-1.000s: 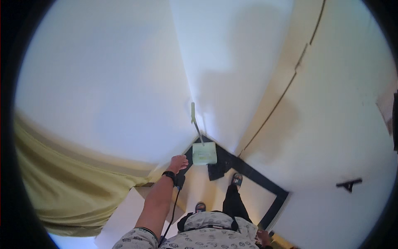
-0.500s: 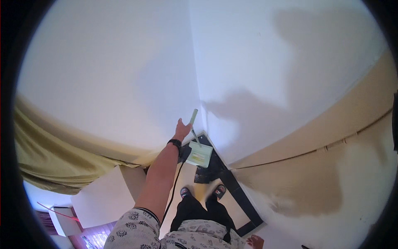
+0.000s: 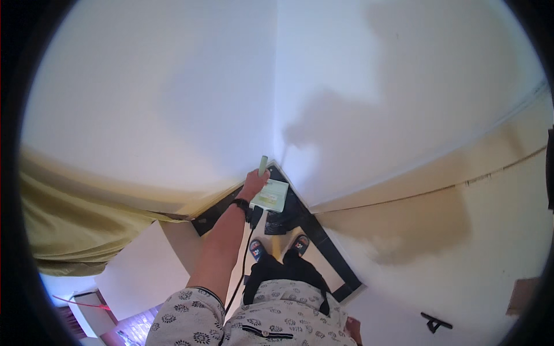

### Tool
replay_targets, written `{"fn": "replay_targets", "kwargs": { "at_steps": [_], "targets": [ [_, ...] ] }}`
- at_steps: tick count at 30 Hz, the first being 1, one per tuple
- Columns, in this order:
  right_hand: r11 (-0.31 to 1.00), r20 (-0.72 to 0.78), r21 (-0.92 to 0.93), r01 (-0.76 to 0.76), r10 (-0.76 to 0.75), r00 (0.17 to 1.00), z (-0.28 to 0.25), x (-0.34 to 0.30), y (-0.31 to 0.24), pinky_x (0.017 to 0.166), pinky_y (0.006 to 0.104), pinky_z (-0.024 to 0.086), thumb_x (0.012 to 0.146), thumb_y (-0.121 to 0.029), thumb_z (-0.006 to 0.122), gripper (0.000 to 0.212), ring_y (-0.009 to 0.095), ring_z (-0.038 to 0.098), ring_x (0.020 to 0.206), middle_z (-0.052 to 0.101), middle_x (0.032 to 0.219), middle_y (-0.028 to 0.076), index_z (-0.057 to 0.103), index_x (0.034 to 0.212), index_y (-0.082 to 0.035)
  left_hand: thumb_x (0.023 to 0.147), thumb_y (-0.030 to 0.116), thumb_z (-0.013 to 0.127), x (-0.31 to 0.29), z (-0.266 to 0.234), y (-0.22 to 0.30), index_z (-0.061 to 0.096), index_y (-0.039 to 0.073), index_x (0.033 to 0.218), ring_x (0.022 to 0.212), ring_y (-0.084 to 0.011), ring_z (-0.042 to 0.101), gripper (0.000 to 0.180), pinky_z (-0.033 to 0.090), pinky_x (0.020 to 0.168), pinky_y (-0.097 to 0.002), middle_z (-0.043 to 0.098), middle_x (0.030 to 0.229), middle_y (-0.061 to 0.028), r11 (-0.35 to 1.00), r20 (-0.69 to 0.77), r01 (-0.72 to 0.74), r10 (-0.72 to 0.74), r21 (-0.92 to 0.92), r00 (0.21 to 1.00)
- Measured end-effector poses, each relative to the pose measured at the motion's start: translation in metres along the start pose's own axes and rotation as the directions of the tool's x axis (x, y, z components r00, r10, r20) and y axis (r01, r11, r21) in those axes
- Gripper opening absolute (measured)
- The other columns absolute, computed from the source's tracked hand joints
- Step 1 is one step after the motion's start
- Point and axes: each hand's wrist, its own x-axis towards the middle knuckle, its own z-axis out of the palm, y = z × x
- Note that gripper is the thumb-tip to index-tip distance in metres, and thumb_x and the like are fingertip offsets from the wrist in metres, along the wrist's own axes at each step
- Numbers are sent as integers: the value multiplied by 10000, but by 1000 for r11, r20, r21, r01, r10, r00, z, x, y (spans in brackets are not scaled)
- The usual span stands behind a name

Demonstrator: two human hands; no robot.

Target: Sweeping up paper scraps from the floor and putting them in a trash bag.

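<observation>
My left hand (image 3: 254, 184) reaches down toward the corner where two white walls meet, its fingers wrapped round the pale green grip of a flat, square-headed tool (image 3: 271, 196). The grip's end sticks up above my fist, and the square head with a label on its face is beside and below it. I cannot make out the tool's exact kind. A dark band (image 3: 240, 203) circles my left wrist. My right hand (image 3: 353, 328) hangs beside my right hip, mostly cut off by my shirt, and its fingers are hidden.
Dark tiles (image 3: 334, 259) border the floor around my sandalled feet (image 3: 299, 245). A black cord (image 3: 245, 259) runs beside my left arm. At left, a yellow-green curtain (image 3: 75, 219) hangs above a white box-like piece (image 3: 141, 268). A black bracket-like object (image 3: 435, 323) shows at lower right.
My left hand and the green tool have shifted slightly up and left in the picture. The view has tilted a little, bringing the black object at lower right further into sight.
</observation>
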Motion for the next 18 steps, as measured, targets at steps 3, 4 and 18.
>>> {"fn": "replay_targets", "kwargs": {
  "at_steps": [3,4,18],
  "targets": [
    [814,109,-473,337,-325,939,27,35,12,605,395,562,870,-204,627,179,275,680,628,701,778,146,712,858,-47,908,357,676,-62,-54,17,670,3,899,632,-113,584,355,483,594,-302,629,690,-32,1000,-24,7,-6,28,1000],
    [803,115,-500,326,-311,943,37,44,7,620,404,562,852,-229,642,183,290,685,649,695,781,161,713,863,-61,908,357,676,-81,-74,22,670,3,899,632,-113,584,355,483,594,-302,629,690,-32,999,-26,5,-4,41,1000],
    [978,227,-131,161,-129,965,64,113,-134,581,336,532,886,-92,621,155,198,700,689,722,788,128,747,940,-19,886,214,686,-327,-232,105,699,31,1052,697,-73,571,248,445,639,-246,650,779,-1,991,39,28,-23,-132,999]
  ]
}}
